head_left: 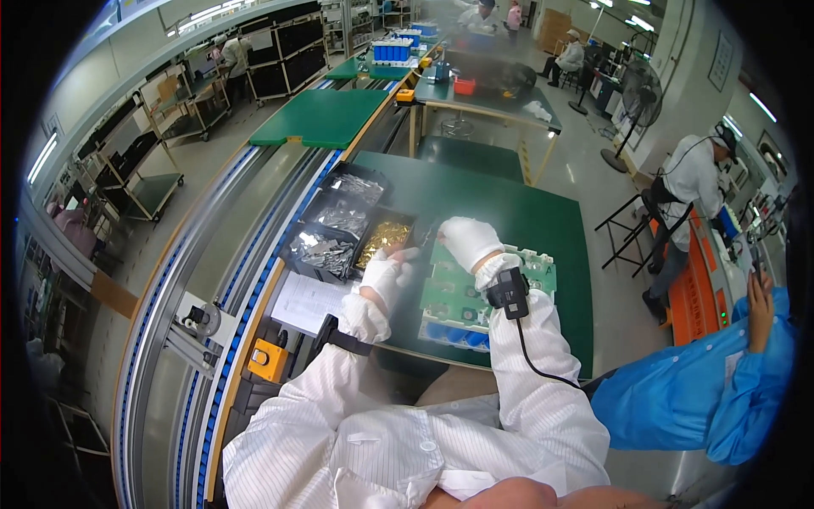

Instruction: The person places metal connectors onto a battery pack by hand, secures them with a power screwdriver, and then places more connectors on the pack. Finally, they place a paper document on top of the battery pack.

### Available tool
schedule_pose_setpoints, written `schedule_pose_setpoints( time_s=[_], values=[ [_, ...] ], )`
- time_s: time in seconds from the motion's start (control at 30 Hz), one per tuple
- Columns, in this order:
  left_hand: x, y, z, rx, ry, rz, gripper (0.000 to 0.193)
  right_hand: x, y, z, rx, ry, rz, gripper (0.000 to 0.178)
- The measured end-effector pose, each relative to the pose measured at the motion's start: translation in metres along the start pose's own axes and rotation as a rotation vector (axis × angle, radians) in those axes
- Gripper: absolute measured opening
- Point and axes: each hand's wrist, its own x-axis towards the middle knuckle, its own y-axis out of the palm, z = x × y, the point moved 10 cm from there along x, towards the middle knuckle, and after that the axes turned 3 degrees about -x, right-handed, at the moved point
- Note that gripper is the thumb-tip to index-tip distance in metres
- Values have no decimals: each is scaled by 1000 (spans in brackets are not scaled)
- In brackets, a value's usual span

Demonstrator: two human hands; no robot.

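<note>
The green-topped block of blue cylinders (450,297) lies partly beneath my white-gloved right hand (468,243), top on but work seemingly unfinished, since small gold metal pieces (388,234) lie heaped to its left beside my white-gloved left hand (385,276); whether either hand's fingers hold anything, I cannot tell.

Bins (368,227) left of cell block (451,299)

Grey floor (570,175) reflecting light. Ceiling tubes (642,25) glowing white. Pale wall (688,53) rising at right, framed sheet (721,61) hanging on it. Pedestal fan (640,86) standing near wall. Black stool (619,210) standing beside orange-sided workstation (695,293). Wheeled cart (159,197) standing at left.
</note>
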Motion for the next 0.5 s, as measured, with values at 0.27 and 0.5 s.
schedule_pose_setpoints(
  time_s=[0.27, 0.5],
  values=[
    [-7, 6, -3, 124, 26, 28, 19, 1, -3, -1, -41, 90, -23, 22],
    [-13, 15, -3, 110, 40, 17, 20, 0, 0, -7, -77, 165, 91, 28]
  ],
)
